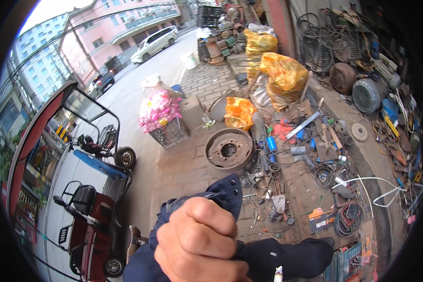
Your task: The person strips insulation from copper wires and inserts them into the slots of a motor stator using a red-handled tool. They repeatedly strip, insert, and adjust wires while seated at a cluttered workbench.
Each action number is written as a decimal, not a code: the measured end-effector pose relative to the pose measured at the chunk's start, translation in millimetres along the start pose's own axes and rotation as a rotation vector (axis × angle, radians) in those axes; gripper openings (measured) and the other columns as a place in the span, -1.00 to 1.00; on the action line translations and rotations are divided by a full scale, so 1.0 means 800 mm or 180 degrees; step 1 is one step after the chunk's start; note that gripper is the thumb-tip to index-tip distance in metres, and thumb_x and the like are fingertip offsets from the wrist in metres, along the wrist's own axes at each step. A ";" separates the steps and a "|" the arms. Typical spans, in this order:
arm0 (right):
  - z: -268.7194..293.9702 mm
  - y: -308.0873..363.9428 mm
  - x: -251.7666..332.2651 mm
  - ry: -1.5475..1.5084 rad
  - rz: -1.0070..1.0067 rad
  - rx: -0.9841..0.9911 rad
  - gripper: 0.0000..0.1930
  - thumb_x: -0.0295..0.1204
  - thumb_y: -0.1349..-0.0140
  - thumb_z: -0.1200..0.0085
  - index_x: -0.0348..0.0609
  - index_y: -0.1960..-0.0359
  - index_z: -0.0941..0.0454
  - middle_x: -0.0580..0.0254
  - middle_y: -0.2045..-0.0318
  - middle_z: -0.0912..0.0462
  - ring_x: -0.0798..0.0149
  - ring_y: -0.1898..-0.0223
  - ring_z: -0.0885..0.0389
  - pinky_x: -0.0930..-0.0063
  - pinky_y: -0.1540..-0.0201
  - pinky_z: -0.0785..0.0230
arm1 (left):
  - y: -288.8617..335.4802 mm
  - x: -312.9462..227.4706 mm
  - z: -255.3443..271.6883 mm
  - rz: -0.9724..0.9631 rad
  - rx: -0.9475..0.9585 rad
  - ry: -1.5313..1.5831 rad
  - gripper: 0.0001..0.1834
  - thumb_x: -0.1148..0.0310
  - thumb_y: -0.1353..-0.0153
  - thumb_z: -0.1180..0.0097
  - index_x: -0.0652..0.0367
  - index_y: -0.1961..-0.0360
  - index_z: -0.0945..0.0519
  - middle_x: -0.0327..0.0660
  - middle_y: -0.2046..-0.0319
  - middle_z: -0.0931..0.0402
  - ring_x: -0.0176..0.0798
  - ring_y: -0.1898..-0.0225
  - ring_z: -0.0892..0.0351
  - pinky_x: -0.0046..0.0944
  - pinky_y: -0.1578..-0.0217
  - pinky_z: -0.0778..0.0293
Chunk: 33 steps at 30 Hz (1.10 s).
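My left hand [197, 242] is raised close in the lower middle, curled into a fist with its knuckles toward me. What the fingers hold, if anything, is hidden. Behind the fist shows a dark blue sleeve [228, 185] with snap buttons on its loose cuff. A lit cigarette [278, 274] sticks up at the bottom edge, apart from the hand. My right hand is out of sight. Beyond the cuff a rusty wheel rim [215, 159] lies flat on the paving.
Tools, pipes and metal scraps cover the ground at right, beside a toolbox [343, 263]. Orange sacks [285, 77] stand farther back. A crate [170, 134] bears a pink bundle [159, 112]. A red three-wheeler [94, 235] is parked at left, by the road.
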State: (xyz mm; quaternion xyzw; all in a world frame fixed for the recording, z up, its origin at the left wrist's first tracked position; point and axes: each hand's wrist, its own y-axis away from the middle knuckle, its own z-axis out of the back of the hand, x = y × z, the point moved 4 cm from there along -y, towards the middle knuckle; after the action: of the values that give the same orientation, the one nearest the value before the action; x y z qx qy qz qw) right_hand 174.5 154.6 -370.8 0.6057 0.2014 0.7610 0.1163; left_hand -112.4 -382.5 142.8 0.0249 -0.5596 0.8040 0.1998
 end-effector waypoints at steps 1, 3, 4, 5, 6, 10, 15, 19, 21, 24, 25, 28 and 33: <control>-0.010 0.002 0.004 0.0024 0.0003 0.0029 -0.63 -0.02 -0.36 -0.17 -0.03 0.05 -0.66 0.50 0.58 -0.43 0.48 0.69 -0.30 0.53 0.65 -0.15 | 0.001 0.001 0.004 -0.0144 0.0012 -0.0045 -0.78 0.36 -0.17 -0.54 -0.04 0.15 -0.82 -0.39 0.30 -0.59 -0.34 0.31 -0.44 -0.35 0.37 -0.38; -0.026 0.006 0.011 0.0093 0.0015 0.0098 -0.63 -0.02 -0.36 -0.17 -0.03 0.05 -0.66 0.50 0.57 -0.43 0.48 0.69 -0.30 0.53 0.65 -0.16 | 0.002 0.002 0.007 -0.0188 -0.0013 -0.0255 -0.78 0.35 -0.15 -0.53 -0.09 0.15 -0.83 -0.44 0.28 -0.60 -0.35 0.26 -0.44 -0.34 0.30 -0.39; -0.033 0.007 0.014 0.0102 0.0024 0.0117 -0.63 -0.02 -0.36 -0.17 -0.03 0.05 -0.66 0.50 0.57 -0.44 0.48 0.68 -0.30 0.53 0.65 -0.16 | 0.002 0.002 0.010 -0.0210 -0.0027 -0.0360 -0.78 0.35 -0.15 -0.53 -0.11 0.15 -0.83 -0.47 0.27 -0.60 -0.36 0.24 -0.44 -0.33 0.27 -0.39; -0.038 0.008 0.016 0.0113 0.0030 0.0126 -0.63 -0.02 -0.36 -0.17 -0.03 0.05 -0.66 0.50 0.57 -0.44 0.48 0.68 -0.31 0.53 0.64 -0.16 | 0.002 0.001 0.011 -0.0174 -0.0063 -0.0451 -0.78 0.35 -0.14 -0.53 -0.13 0.17 -0.84 -0.48 0.27 -0.60 -0.36 0.24 -0.44 -0.32 0.23 -0.39; -0.043 0.009 0.019 0.0120 0.0041 0.0141 -0.63 -0.02 -0.37 -0.16 -0.03 0.05 -0.66 0.50 0.57 -0.44 0.48 0.68 -0.31 0.53 0.64 -0.16 | 0.001 0.000 0.013 -0.0171 -0.0059 -0.0490 -0.78 0.35 -0.13 -0.53 -0.15 0.18 -0.84 -0.50 0.27 -0.61 -0.36 0.24 -0.44 -0.31 0.20 -0.39; -0.055 0.010 0.025 0.0147 0.0043 0.0192 -0.63 -0.03 -0.37 -0.16 -0.03 0.05 -0.66 0.50 0.56 -0.44 0.48 0.67 -0.32 0.53 0.63 -0.17 | -0.002 -0.002 0.013 0.0069 -0.0140 -0.0580 -0.81 0.36 -0.10 -0.51 -0.18 0.24 -0.85 -0.54 0.28 -0.62 -0.37 0.23 -0.45 -0.28 0.11 -0.37; -0.060 0.008 0.026 0.0149 0.0042 0.0238 -0.63 -0.03 -0.37 -0.15 -0.03 0.05 -0.66 0.50 0.56 -0.45 0.47 0.66 -0.33 0.53 0.62 -0.19 | -0.005 -0.005 0.000 0.0039 -0.0366 -0.0523 -0.84 0.38 -0.09 -0.50 -0.16 0.29 -0.85 -0.53 0.31 -0.63 -0.37 0.23 -0.47 -0.26 0.11 -0.38; -0.056 0.005 0.022 0.0135 0.0036 0.0240 -0.63 -0.03 -0.38 -0.15 -0.03 0.05 -0.66 0.49 0.55 -0.45 0.47 0.66 -0.34 0.53 0.61 -0.20 | -0.012 -0.007 -0.009 0.0587 -0.0531 -0.0453 -0.84 0.41 -0.07 -0.50 -0.14 0.32 -0.84 -0.52 0.31 -0.64 -0.36 0.24 -0.49 -0.25 0.12 -0.38; -0.052 0.003 0.020 0.0115 0.0034 0.0239 -0.63 -0.03 -0.38 -0.15 -0.03 0.05 -0.66 0.49 0.55 -0.46 0.47 0.65 -0.34 0.53 0.61 -0.20 | -0.013 -0.006 -0.010 0.0326 -0.0326 -0.0213 -0.85 0.43 -0.06 -0.50 -0.12 0.35 -0.84 -0.51 0.32 -0.65 -0.36 0.25 -0.50 -0.25 0.12 -0.39; -0.046 0.002 0.017 0.0095 0.0034 0.0235 -0.64 -0.03 -0.38 -0.14 -0.03 0.04 -0.66 0.49 0.55 -0.46 0.47 0.65 -0.35 0.53 0.60 -0.21 | -0.015 -0.013 -0.020 0.0984 -0.0733 -0.0197 -0.87 0.44 -0.05 -0.50 -0.08 0.38 -0.85 -0.49 0.35 -0.66 -0.35 0.25 -0.50 -0.24 0.13 -0.41; -0.044 0.002 0.016 0.0087 0.0028 0.0236 -0.64 -0.03 -0.38 -0.14 -0.03 0.04 -0.66 0.49 0.54 -0.46 0.47 0.65 -0.35 0.53 0.60 -0.21 | -0.014 -0.016 -0.024 0.1186 -0.0873 -0.0185 -0.88 0.45 -0.05 -0.50 -0.07 0.39 -0.85 -0.48 0.36 -0.66 -0.35 0.25 -0.51 -0.24 0.14 -0.41; -0.039 0.001 0.014 0.0080 0.0029 0.0228 -0.64 -0.03 -0.39 -0.14 -0.03 0.04 -0.66 0.49 0.54 -0.46 0.47 0.64 -0.36 0.52 0.60 -0.22 | -0.011 -0.019 -0.030 0.1172 -0.0912 -0.0027 -0.90 0.47 -0.04 -0.48 -0.04 0.42 -0.84 -0.46 0.38 -0.67 -0.34 0.26 -0.51 -0.24 0.15 -0.42; -0.031 0.001 0.011 0.0044 0.0021 0.0218 -0.64 -0.03 -0.39 -0.13 -0.03 0.04 -0.66 0.48 0.53 -0.47 0.47 0.63 -0.37 0.52 0.59 -0.23 | -0.012 -0.013 -0.031 0.1266 -0.0787 0.0181 -0.90 0.50 -0.05 -0.45 -0.01 0.44 -0.84 -0.44 0.39 -0.67 -0.33 0.27 -0.51 -0.25 0.17 -0.43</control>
State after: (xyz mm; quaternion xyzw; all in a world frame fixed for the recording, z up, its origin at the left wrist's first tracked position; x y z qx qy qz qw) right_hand 148.7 153.2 -367.3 0.6047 0.2262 0.7582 0.0916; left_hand -94.7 -360.4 139.2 -0.1331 -0.6418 0.7532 0.0547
